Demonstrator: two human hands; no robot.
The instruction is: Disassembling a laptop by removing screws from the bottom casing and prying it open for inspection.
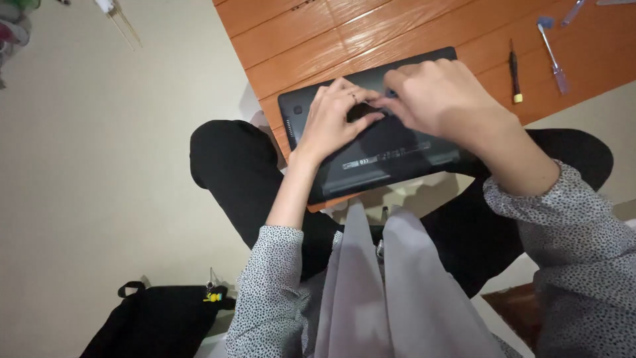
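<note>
At the lower left of the frame a black bag lies on the pale floor. Above the person's lap, mid-frame, a black laptop lies underside up on the near edge of an orange wooden table, its long axis running left to right and tilted up toward the right. The left hand rests flat on it, fingers spread. The right hand curls over its middle, fingers together; whether it pinches anything cannot be told. Farther right lie a black screwdriver and a blue-tipped tool.
</note>
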